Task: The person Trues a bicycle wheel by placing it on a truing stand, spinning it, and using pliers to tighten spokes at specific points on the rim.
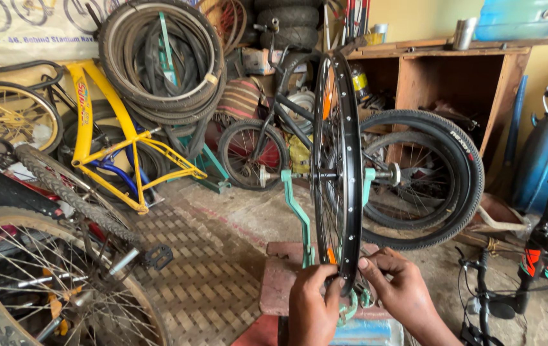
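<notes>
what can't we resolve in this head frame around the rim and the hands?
- Head view: fingertips of left hand and right hand hidden behind black rim; any tool unseen.
- Green truing stand base covered by the hands.
- Forearms cut off by the bottom edge.
- Spoke nipples too small.

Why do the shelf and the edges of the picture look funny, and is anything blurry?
Head view: the wide lens bends straight things, so the wooden shelf leans near the edge. Soft, even light, no hard shadows; small glints on the black rim. The rim, left hand and right hand look sharp; the spoked wheel in the bottom-left corner looks slightly soft.
</notes>
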